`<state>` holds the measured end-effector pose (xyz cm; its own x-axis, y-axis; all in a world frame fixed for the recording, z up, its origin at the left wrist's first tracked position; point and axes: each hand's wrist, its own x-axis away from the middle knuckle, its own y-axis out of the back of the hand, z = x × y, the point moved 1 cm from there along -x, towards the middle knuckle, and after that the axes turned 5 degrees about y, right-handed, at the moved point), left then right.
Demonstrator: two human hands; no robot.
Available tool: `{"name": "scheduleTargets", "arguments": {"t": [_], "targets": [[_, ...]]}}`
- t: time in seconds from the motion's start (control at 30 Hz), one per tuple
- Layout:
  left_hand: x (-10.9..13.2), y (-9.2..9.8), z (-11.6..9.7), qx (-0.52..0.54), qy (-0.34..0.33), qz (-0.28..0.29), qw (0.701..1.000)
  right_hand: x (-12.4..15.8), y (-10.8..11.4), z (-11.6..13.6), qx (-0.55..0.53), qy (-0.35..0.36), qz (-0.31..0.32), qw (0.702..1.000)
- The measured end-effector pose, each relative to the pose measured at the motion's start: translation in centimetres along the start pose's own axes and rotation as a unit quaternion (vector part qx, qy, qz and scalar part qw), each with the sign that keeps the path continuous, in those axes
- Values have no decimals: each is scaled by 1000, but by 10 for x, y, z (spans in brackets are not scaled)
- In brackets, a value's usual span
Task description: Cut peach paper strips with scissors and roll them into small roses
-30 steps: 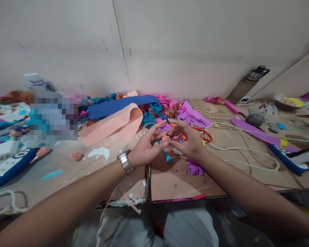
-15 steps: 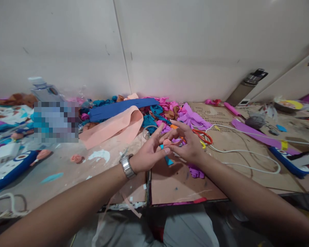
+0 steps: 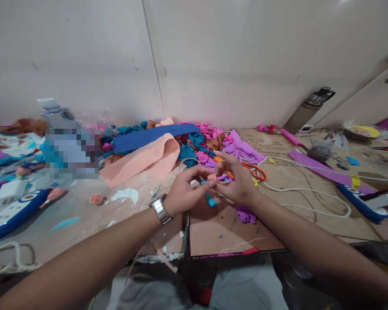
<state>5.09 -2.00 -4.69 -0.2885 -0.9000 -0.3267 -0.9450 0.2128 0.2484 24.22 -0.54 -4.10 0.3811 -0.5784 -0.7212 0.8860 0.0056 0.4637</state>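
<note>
Between my fingertips is a small peach crepe-paper rose, held just above the table's front middle. My left hand, with a metal watch on its wrist, pinches the rose from the left with thumb and curled forefinger. From the other side my right hand has thumb and fingers closed on its base. A second peach paper rose lies on the table to the left. Behind my hands rests a folded peach crepe-paper sheet. Orange-handled scissors lie beyond my right hand, partly hidden.
A blue paper strip tops a heap of coloured scraps against the wall. Blue-and-white power strips sit at both sides, and a white cable loops at right. A dark bottle and a clear bottle stand at the back.
My left forefinger, raised and stretched out before, has curled down onto the paper rose. The rose has shifted slightly right and turned; my right hand has hardly moved.
</note>
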Motion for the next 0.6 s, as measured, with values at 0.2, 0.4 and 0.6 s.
{"name": "scheduleTargets", "arguments": {"t": [0.2,0.4,0.6], "targets": [[-1,-1,-1,28,19,54,998,1,2,1,11,-10,20,1000],[-1,0,-3,50,41,70,995,0,2,3,-5,-4,37,999],[-2,-2,-3,140,96,95,981,3,2,1,-9,0,52,999]]}}
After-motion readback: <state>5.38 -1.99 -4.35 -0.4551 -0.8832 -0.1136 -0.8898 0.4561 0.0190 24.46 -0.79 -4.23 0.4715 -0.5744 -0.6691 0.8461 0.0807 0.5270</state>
